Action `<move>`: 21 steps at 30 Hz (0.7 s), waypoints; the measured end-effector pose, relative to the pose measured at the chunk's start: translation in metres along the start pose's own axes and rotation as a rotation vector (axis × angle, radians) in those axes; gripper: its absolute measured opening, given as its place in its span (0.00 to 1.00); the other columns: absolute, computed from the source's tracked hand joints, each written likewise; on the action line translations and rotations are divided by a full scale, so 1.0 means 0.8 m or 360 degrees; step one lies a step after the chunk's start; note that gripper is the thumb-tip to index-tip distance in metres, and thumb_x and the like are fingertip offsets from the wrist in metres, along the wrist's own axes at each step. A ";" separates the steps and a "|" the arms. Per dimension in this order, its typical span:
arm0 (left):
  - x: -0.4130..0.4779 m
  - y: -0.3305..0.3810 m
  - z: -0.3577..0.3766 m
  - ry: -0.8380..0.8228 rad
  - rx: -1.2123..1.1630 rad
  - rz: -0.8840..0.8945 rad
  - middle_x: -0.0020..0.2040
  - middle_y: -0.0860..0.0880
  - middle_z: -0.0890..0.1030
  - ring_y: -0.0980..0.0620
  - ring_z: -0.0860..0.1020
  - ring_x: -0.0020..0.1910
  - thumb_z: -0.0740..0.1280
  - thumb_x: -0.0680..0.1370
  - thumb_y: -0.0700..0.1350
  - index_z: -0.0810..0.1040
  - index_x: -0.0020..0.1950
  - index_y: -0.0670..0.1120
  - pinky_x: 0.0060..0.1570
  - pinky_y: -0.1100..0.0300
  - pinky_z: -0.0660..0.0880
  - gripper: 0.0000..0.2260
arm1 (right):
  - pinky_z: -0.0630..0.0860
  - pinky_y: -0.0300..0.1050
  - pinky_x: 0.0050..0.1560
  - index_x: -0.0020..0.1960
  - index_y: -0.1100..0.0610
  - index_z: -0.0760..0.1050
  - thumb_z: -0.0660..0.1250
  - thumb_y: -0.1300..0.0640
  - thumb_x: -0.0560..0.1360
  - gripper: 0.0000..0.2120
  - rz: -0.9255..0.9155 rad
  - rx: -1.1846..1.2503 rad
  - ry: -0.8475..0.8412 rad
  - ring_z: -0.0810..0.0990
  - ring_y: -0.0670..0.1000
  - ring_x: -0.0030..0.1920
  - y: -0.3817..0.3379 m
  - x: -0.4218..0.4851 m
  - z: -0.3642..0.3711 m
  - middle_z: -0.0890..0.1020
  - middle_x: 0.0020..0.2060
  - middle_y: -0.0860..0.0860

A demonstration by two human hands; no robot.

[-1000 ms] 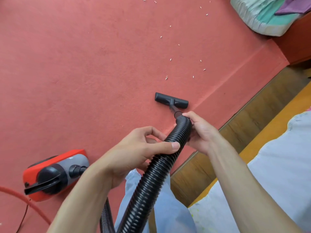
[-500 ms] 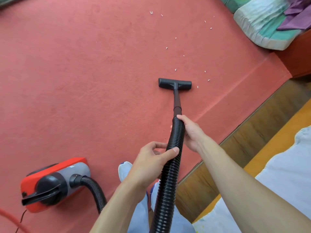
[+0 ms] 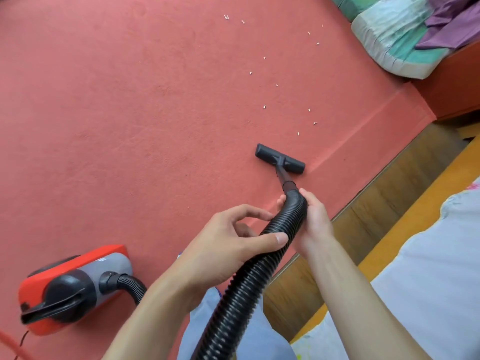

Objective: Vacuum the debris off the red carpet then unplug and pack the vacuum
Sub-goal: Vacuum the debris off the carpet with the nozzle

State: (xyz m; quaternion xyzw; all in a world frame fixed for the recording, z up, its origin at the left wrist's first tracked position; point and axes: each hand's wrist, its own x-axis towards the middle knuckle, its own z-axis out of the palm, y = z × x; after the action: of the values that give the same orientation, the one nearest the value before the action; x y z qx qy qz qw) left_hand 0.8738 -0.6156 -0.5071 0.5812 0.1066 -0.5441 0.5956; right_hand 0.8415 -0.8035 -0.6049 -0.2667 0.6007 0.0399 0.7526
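Observation:
A red and grey vacuum [image 3: 75, 289] sits on the red carpet [image 3: 130, 126] at the lower left. Its black ribbed hose [image 3: 249, 276] runs up to a short tube and a black floor nozzle [image 3: 280, 159] lying flat on the carpet. My left hand [image 3: 228, 245] grips the hose lower down, thumb across the top. My right hand [image 3: 309, 219] grips the hose near its front end. Several small white debris bits [image 3: 264, 107] lie scattered on the carpet beyond the nozzle.
A wooden floor strip [image 3: 363, 219] borders the carpet at right, with a yellow-edged mattress under a pale sheet [image 3: 426, 268]. Folded bedding [image 3: 400, 40] and a red-brown furniture piece [image 3: 457, 84] sit at the upper right. A red cord [image 3: 10, 344] runs at the bottom left.
The nozzle has been pulled back toward me from the debris, and the hose now bends between my hands. Both hands keep their grip.

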 end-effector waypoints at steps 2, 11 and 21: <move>0.000 0.003 -0.003 -0.0016 0.0013 -0.0021 0.38 0.47 0.85 0.52 0.82 0.34 0.76 0.73 0.50 0.82 0.57 0.54 0.34 0.60 0.76 0.14 | 0.76 0.45 0.41 0.56 0.62 0.69 0.63 0.53 0.79 0.13 0.0001 0.0031 0.0028 0.77 0.50 0.34 0.002 -0.004 -0.004 0.76 0.35 0.55; 0.052 -0.014 0.010 0.0126 -0.0082 -0.0081 0.39 0.48 0.85 0.53 0.82 0.33 0.75 0.75 0.49 0.80 0.59 0.50 0.33 0.62 0.76 0.14 | 0.77 0.44 0.43 0.61 0.61 0.72 0.63 0.50 0.81 0.16 -0.0030 -0.0048 -0.0002 0.79 0.51 0.38 -0.020 0.043 0.009 0.79 0.38 0.55; 0.086 -0.028 0.029 0.0094 -0.0136 -0.0081 0.48 0.41 0.86 0.51 0.84 0.39 0.75 0.76 0.45 0.78 0.64 0.51 0.39 0.57 0.80 0.17 | 0.79 0.43 0.36 0.55 0.61 0.75 0.68 0.49 0.78 0.15 -0.0047 -0.0166 0.0025 0.80 0.50 0.37 -0.046 0.068 -0.001 0.82 0.39 0.55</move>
State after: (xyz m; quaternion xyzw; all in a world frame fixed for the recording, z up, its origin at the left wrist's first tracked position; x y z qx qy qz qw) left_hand 0.8711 -0.6642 -0.5652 0.5681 0.1622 -0.5366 0.6025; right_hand 0.8695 -0.8494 -0.6421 -0.3148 0.5996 0.0578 0.7336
